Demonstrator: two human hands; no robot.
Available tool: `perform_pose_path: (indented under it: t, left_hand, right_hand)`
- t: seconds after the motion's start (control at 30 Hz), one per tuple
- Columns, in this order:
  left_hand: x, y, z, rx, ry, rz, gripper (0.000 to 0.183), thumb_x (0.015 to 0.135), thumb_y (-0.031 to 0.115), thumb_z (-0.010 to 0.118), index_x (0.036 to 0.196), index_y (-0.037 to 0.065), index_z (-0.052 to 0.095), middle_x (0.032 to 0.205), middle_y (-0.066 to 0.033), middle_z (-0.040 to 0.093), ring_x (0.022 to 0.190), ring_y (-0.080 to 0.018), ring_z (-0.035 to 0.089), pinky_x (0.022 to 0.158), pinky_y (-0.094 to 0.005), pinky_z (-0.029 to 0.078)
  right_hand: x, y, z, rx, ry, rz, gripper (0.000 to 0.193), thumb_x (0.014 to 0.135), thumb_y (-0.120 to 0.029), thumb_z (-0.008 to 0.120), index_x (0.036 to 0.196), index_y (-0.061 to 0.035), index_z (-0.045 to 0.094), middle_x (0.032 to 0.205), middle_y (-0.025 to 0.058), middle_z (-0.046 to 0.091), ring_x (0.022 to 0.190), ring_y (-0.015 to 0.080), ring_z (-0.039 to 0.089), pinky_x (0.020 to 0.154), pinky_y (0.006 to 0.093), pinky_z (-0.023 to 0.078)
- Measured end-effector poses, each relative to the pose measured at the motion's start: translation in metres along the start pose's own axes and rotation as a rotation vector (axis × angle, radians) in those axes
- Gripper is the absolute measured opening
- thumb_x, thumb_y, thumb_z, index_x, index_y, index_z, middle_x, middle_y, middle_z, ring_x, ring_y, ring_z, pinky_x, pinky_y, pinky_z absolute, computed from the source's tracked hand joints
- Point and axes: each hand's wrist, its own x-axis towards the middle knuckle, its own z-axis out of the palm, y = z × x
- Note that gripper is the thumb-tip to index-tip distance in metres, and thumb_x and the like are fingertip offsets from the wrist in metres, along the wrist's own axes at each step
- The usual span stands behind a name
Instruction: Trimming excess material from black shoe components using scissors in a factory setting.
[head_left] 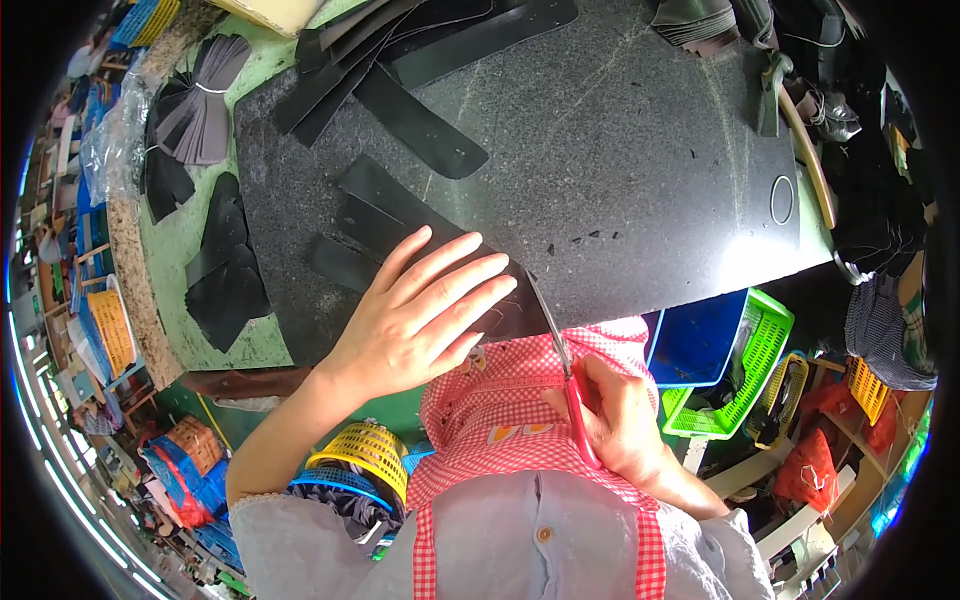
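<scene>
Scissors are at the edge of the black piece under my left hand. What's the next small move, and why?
Probably close the scissors for one short snip. The right hand holds their red handles with the blades pointing at the near edge of the black strip, and the left hand lies flat on it, pinning it to the dark stone slab. Keep the fingers clear of the blades.

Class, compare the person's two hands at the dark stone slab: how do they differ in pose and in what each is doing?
The left hand lies flat, fingers spread, pressing on a black strip on the stone slab; the right hand is curled, gripping red-handled scissors. The left hand reaches out over the slab; the right hand sits near the checked apron at the slab's edge. Both are bare.
</scene>
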Motion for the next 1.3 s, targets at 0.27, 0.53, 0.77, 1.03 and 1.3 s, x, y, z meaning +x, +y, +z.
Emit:
perform_pose_path:
  t: [0.27, 0.53, 0.77, 1.03, 1.3]
  left_hand:
    - [0.003, 0.003, -0.003, -0.017, 0.0, -0.006, 0.058, 0.081, 0.017, 0.074, 0.137, 0.011, 0.063, 0.146, -0.0077, 0.056, 0.139, -0.0312, 0.049, 0.12, -0.0568, 0.031]
    - [0.006, -0.011, -0.028, 0.224, 0.063, -0.159, 0.081, 0.069, 0.04, 0.087, 0.14, 0.013, 0.057, 0.129, -0.0105, 0.054, 0.134, -0.0313, 0.048, 0.121, -0.0589, 0.025]
    - [-0.006, -0.018, -0.014, 0.112, 0.263, -0.013, 0.042, 0.07, 0.032, 0.089, 0.086, 0.009, 0.057, 0.092, -0.0056, 0.06, 0.094, -0.0295, 0.062, 0.081, -0.0424, 0.054]
    - [-0.085, -0.055, -0.067, -0.18, 0.859, -0.78, 0.029, 0.081, 0.011, 0.087, 0.09, 0.004, 0.06, 0.075, -0.0009, 0.064, 0.067, -0.0067, 0.057, 0.06, -0.0258, 0.048]
    - [-0.016, -0.079, -0.088, 0.179, 0.603, -0.509, 0.053, 0.086, 0.023, 0.079, 0.133, 0.007, 0.061, 0.136, -0.0164, 0.059, 0.127, -0.0342, 0.057, 0.108, -0.0432, 0.045]
  right_hand:
    - [-0.005, 0.012, -0.004, 0.45, -0.002, 0.231, 0.026, 0.103, -0.026, 0.063, 0.098, -0.0001, 0.063, 0.06, 0.0008, 0.057, 0.05, 0.0091, 0.056, 0.047, 0.0288, 0.045]
    - [0.045, 0.001, -0.132, -0.567, 0.62, -0.066, 0.031, 0.091, -0.028, 0.077, 0.099, -0.0008, 0.064, 0.069, 0.0173, 0.065, 0.06, 0.0323, 0.064, 0.061, 0.0425, 0.048]
    - [0.071, -0.018, -0.157, -0.404, 0.763, -0.301, 0.043, 0.091, -0.014, 0.072, 0.13, 0.0014, 0.062, 0.128, 0.0206, 0.066, 0.118, 0.0352, 0.064, 0.103, 0.0429, 0.048]
    - [0.068, -0.016, -0.028, -0.248, -0.345, -1.186, 0.046, 0.09, -0.027, 0.075, 0.128, -0.0012, 0.068, 0.143, 0.0191, 0.059, 0.139, 0.0352, 0.052, 0.116, 0.0482, 0.042]
    - [0.222, -0.096, -0.097, -0.531, 0.536, -1.114, 0.028, 0.085, -0.004, 0.07, 0.113, -0.0051, 0.067, 0.105, 0.0112, 0.069, 0.107, 0.0315, 0.062, 0.097, 0.0417, 0.048]
